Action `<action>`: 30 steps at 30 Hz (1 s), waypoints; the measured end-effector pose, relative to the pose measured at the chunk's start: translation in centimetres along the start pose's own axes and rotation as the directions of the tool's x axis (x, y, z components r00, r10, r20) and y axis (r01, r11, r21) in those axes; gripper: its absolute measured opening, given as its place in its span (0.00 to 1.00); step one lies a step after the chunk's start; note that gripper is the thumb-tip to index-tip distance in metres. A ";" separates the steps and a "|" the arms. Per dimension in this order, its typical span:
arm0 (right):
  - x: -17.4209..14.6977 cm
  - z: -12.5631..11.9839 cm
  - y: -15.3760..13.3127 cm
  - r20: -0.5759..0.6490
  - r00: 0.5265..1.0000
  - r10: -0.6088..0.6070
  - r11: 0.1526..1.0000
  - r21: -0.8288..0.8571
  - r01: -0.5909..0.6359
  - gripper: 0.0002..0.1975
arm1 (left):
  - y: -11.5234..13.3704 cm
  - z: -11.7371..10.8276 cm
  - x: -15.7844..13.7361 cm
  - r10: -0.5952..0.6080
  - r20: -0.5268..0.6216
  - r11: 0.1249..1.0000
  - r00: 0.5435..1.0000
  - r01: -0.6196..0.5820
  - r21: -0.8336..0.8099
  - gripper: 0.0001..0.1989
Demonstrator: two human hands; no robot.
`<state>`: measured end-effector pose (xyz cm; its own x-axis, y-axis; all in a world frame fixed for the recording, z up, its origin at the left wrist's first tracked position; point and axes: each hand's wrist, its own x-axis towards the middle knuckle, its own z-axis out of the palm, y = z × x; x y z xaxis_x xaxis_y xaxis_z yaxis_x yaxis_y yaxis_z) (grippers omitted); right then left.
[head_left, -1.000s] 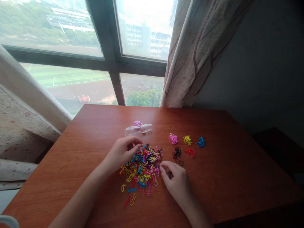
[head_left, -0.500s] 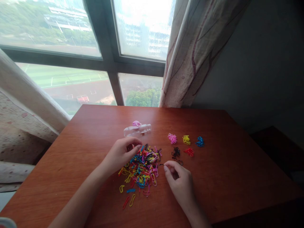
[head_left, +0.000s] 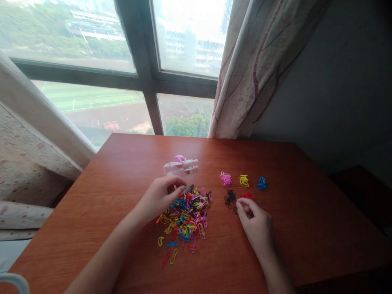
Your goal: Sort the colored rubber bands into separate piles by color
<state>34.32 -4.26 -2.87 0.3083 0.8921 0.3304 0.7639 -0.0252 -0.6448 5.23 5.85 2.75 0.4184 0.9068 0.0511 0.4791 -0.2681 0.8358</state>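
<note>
A mixed heap of small coloured rubber bands (head_left: 190, 212) lies on the wooden table, with a few loose ones at its near side. My left hand (head_left: 165, 194) rests at the heap's far left edge, thumb and fingertips nearly together; whatever they pinch is hidden. Over the near side of a small black pile (head_left: 229, 197), my right hand (head_left: 255, 218) has thumb and forefinger closed on a black rubber band, mostly covered by the fingertips. Around it sit single-colour piles: pink (head_left: 226, 179), yellow (head_left: 244, 180), blue (head_left: 261, 183) and red (head_left: 248, 195).
Behind the heap lies a clear plastic container (head_left: 180, 167) with a pink piece (head_left: 179, 159) by it. The brown table (head_left: 306, 228) reaches back to a window flanked by curtains (head_left: 245, 81). A pale curved rim (head_left: 15, 278) shows at the lower left corner.
My right hand has carried a black rubber band from beside the heap rightward to the black pile. My left hand keeps its place at the heap. The view has shifted slightly.
</note>
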 end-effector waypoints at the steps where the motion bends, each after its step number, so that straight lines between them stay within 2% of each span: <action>1: 0.0 0.1 0.0 0.007 1.000 0.002 1.000 0.000 -0.002 0.13 | 0.0 0.0 0.0 -0.003 -0.002 1.000 1.000 0.003 -0.002 0.12; 8: -0.1 0.2 0.1 0.018 1.000 0.002 1.000 0.001 -0.002 0.13 | 0.0 -0.1 0.1 -0.008 -0.003 1.000 1.000 0.008 -0.009 0.11; 15: -0.6 0.2 -0.8 -0.013 0.999 -0.052 0.999 0.014 0.052 0.13 | -0.3 0.0 0.0 0.005 -0.004 1.000 1.000 -0.005 0.016 0.11; 18: -1.6 0.6 -2.5 0.081 0.985 -0.154 0.987 0.060 0.150 0.11 | -0.1 0.0 0.0 0.009 -0.006 1.000 1.000 -0.008 0.024 0.11; 22: -3.2 1.4 -5.0 0.269 0.916 -0.297 0.955 0.098 0.281 0.10 | 0.0 0.0 0.0 0.010 -0.003 1.000 1.000 -0.010 0.024 0.11; 25: -3.9 1.7 -6.0 0.330 0.897 -0.295 0.955 0.065 0.290 0.08 | -0.1 0.0 0.0 0.005 -0.005 1.000 1.000 -0.005 0.022 0.11; 30: -4.0 1.8 -5.8 0.316 0.914 -0.255 0.965 0.021 0.262 0.07 | -0.1 0.1 0.0 0.007 -0.001 1.000 1.000 -0.007 0.021 0.11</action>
<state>27.62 -6.83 -1.72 -0.0921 0.9643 0.2484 0.8056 0.2187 -0.5505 5.21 5.82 2.63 0.4214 0.9050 0.0575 0.4921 -0.2815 0.8238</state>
